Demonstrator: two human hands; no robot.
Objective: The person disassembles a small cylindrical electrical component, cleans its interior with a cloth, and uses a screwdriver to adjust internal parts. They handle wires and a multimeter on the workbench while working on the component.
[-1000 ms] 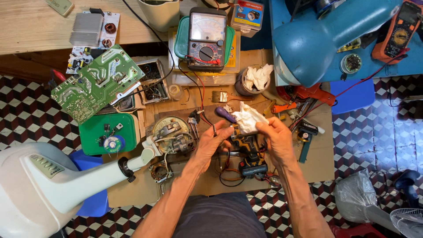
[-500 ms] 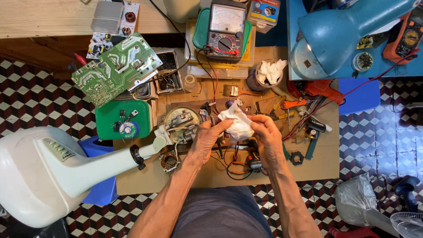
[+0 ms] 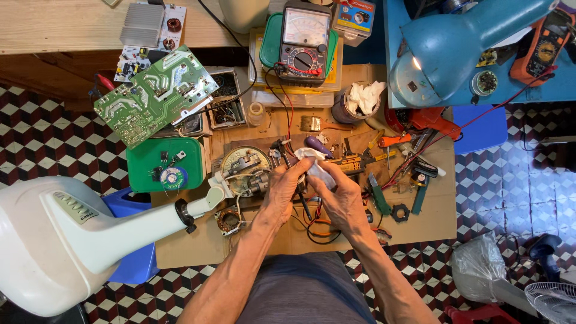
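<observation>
My left hand (image 3: 283, 191) and my right hand (image 3: 341, 198) meet over the middle of a cardboard work mat (image 3: 198, 246). Between them they grip a crumpled white tissue (image 3: 314, 167) wrapped around a small part that I cannot make out. A purple-handled tool (image 3: 318, 145) lies just behind the tissue. Right beside my left hand sits an opened fan motor (image 3: 243, 171) on the neck of a white fan body (image 3: 66, 240). A small copper-wound coil (image 3: 228, 220) lies below the motor.
A green circuit board (image 3: 153, 96) and a green lid with small parts (image 3: 165, 165) lie at left. An analog multimeter (image 3: 306, 42) stands at the back. A blue desk lamp (image 3: 450, 48), an orange meter (image 3: 540, 51), a cup of tissues (image 3: 357, 102) and several hand tools (image 3: 396, 174) fill the right.
Both hands have stayed together on the tissue, turning it slightly. The view has shifted a little, so the bench sits lower and further right in the picture.
</observation>
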